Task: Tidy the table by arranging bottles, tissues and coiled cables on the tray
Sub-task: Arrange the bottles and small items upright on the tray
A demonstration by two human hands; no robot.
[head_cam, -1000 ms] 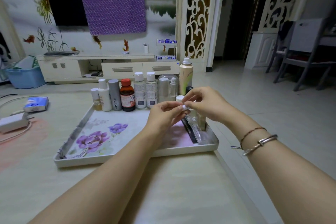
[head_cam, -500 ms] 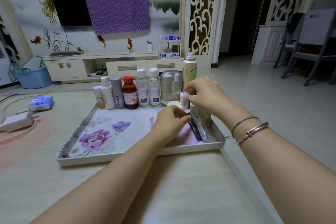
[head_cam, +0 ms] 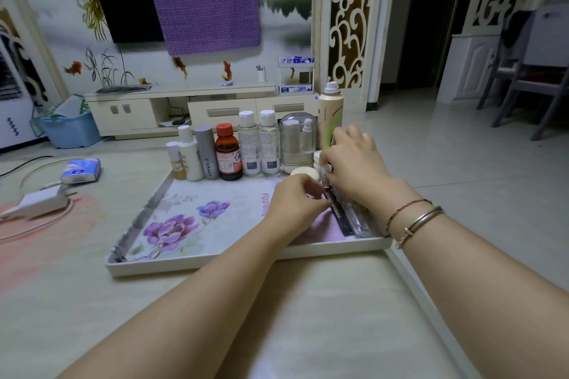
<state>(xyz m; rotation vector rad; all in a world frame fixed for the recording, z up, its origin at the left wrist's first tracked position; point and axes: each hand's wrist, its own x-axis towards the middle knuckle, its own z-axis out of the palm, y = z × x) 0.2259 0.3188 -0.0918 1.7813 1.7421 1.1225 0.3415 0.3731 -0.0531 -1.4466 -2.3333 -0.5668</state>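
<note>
a flowered tray [head_cam: 160,251] sits on the pale table [head_cam: 308,317], and both hands are working at its far right corner. the right hand [head_cam: 354,169] reaches in over the corner with its fingers curled down around a small white-capped bottle [head_cam: 318,160], which stands on the tray just in front of the tall spray can [head_cam: 331,115]; how firmly it grips is hard to tell, since the hand hides most of the bottle. the left hand [head_cam: 295,200] hovers just beside it, lower and nearer, its fingers bent in with the tips drawn together over a dark flat strip [head_cam: 340,215] lying along the tray's right side; whether it actually pinches anything cannot be made out. a round cream-coloured lid [head_cam: 304,174] lies on the tray between the two hands and the bottles. along the tray's back edge stands a row of bottles: a small amber one, a white one [head_cam: 188,154], a grey tube [head_cam: 207,152], a brown bottle with a red cap [head_cam: 228,154], two clear bottles [head_cam: 258,144] and a domed clear case [head_cam: 298,141]. off the tray, well to the left on the table, lie a blue tissue pack [head_cam: 80,170] and a white charger with its cable [head_cam: 40,203].
</note>
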